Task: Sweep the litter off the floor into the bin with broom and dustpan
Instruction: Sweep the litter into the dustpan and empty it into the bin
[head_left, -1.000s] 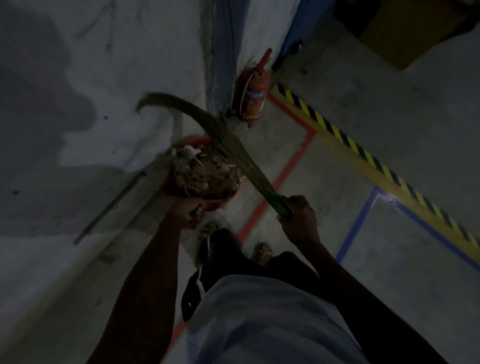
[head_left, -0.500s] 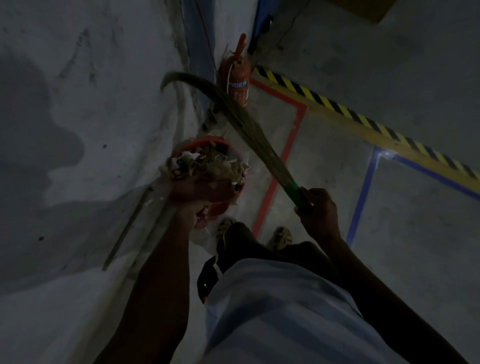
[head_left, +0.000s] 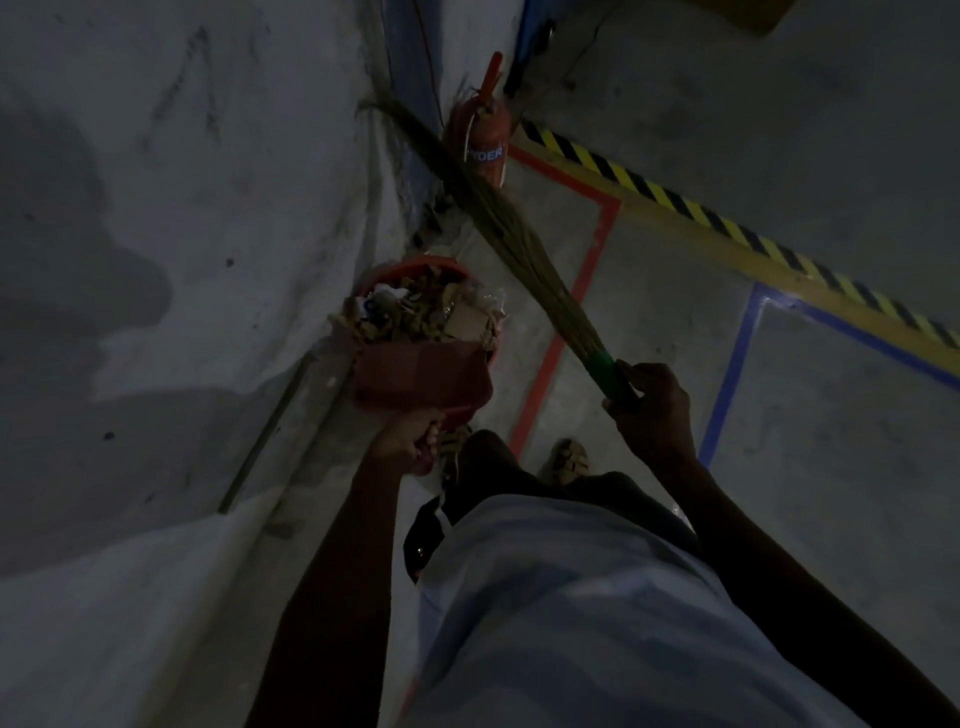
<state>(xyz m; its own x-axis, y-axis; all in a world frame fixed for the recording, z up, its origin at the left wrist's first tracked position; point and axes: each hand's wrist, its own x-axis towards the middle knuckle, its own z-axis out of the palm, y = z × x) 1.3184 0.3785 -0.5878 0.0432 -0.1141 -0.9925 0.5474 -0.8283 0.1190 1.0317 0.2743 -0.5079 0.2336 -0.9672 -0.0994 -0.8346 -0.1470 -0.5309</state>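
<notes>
The left hand (head_left: 402, 441) grips the handle of the red dustpan (head_left: 423, 376), and its fingers curl round it. The pan tips over the red bin (head_left: 415, 267), which sits right in front of it by the wall and is piled high with litter (head_left: 421, 312). The right hand (head_left: 649, 400) holds the broom (head_left: 519, 244) by its green end. The broom points long-ways up and away, past the bin, toward a fire extinguisher (head_left: 480, 140). The bin looks very full, so bits may spill out.
</notes>
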